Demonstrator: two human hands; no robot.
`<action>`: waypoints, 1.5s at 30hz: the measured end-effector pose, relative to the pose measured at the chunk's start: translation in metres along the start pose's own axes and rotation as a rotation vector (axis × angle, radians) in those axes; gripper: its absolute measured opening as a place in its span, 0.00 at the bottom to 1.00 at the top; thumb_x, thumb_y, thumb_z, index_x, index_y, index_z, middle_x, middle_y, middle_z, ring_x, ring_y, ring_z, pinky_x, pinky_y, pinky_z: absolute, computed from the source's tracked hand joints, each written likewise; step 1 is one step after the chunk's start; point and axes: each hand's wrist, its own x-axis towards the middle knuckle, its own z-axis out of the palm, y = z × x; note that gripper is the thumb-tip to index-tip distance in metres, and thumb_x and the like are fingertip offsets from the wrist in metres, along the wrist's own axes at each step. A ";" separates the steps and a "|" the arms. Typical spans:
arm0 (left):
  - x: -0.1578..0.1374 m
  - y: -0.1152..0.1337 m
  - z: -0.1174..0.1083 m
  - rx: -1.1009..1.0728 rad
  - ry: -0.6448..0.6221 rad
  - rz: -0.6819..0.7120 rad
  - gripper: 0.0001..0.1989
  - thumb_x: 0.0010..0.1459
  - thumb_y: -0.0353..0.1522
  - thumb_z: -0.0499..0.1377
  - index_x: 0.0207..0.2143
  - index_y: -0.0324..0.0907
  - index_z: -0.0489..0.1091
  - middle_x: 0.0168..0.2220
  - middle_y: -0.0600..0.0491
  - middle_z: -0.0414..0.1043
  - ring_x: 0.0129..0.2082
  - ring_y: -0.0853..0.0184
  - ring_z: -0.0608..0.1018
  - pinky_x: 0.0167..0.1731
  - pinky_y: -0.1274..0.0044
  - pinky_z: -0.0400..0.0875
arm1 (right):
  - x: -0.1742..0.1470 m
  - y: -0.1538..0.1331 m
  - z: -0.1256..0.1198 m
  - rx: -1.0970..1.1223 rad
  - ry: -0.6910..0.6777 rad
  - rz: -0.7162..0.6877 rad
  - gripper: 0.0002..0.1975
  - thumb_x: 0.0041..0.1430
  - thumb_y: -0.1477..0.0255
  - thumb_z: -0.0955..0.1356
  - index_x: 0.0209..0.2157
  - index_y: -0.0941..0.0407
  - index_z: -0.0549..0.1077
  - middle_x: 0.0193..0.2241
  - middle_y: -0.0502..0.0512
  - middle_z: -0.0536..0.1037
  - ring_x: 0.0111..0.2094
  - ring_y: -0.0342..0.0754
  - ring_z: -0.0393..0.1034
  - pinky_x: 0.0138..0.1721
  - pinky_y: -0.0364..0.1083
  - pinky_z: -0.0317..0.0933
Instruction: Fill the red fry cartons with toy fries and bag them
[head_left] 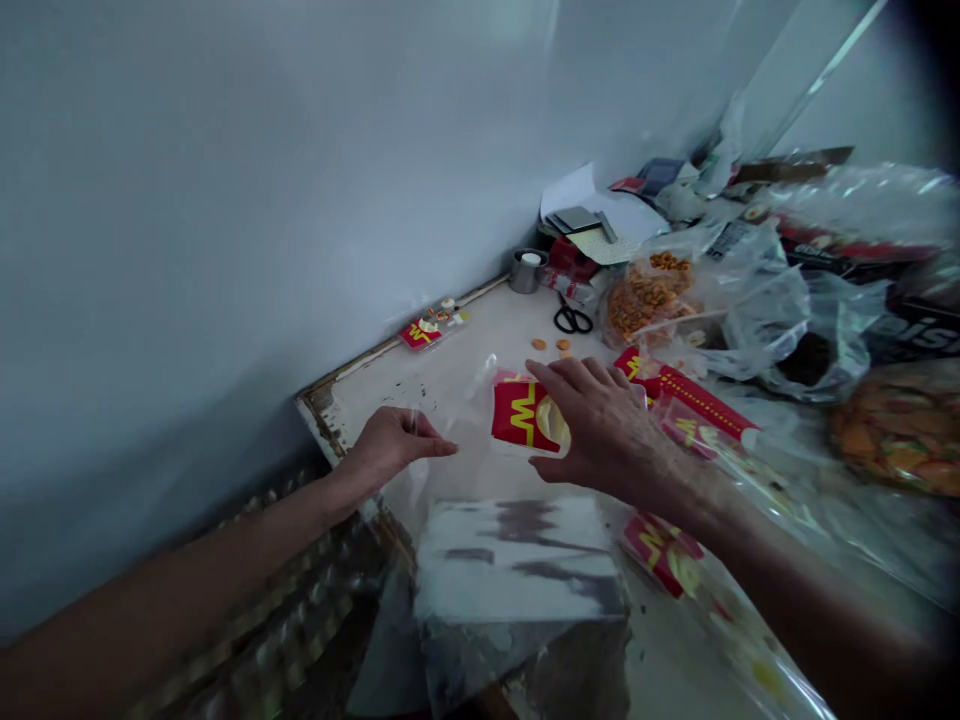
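My right hand (pixel 596 425) is wrapped round a red packet with yellow zigzag lettering (pixel 517 415), held above the table behind a white block-like box (pixel 517 560). Thumb and fingers grip the packet from its right side. To the left, my left hand (pixel 397 445) is closed in a pinch on a thin clear plastic bag (pixel 412 490), which is hard to make out against the pale tabletop. A gap separates the two hands. The white box has grey smears on its top and plastic film over its front.
A similar red packet (pixel 427 330) lies by the wall. Black-handled scissors (pixel 573 318), a metal cup (pixel 527 272) and small orange discs (pixel 562 344) are farther back. Snack-filled plastic bags (pixel 652 300) crowd the right, with another red packet (pixel 660 550) near my right forearm.
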 end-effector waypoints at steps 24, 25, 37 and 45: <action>0.013 0.012 0.035 -0.282 -0.349 -0.242 0.24 0.33 0.43 0.77 0.31 0.38 0.80 0.35 0.49 0.78 0.34 0.68 0.74 0.38 0.76 0.69 | -0.081 0.047 0.020 0.047 0.037 0.165 0.48 0.48 0.55 0.75 0.67 0.54 0.57 0.54 0.66 0.71 0.53 0.68 0.65 0.51 0.65 0.62; 0.012 0.013 0.037 -0.248 -0.322 -0.213 0.22 0.34 0.43 0.76 0.30 0.39 0.80 0.32 0.50 0.78 0.33 0.68 0.74 0.37 0.76 0.68 | -0.081 0.047 0.020 0.054 0.030 0.161 0.49 0.47 0.55 0.75 0.67 0.55 0.57 0.54 0.66 0.71 0.53 0.67 0.65 0.51 0.64 0.63; -0.001 0.016 0.074 0.108 -0.022 0.150 0.19 0.33 0.42 0.76 0.19 0.40 0.74 0.20 0.56 0.72 0.22 0.71 0.68 0.24 0.77 0.59 | -0.070 0.023 0.000 -0.043 0.067 0.134 0.49 0.51 0.56 0.74 0.69 0.52 0.52 0.54 0.66 0.70 0.53 0.69 0.63 0.50 0.63 0.59; -0.008 0.019 0.081 0.138 -0.158 0.202 0.19 0.36 0.44 0.75 0.21 0.40 0.73 0.21 0.56 0.72 0.23 0.71 0.69 0.25 0.77 0.60 | -0.074 0.011 0.016 -0.094 0.031 0.141 0.48 0.53 0.60 0.73 0.70 0.54 0.50 0.54 0.67 0.70 0.52 0.68 0.61 0.51 0.63 0.56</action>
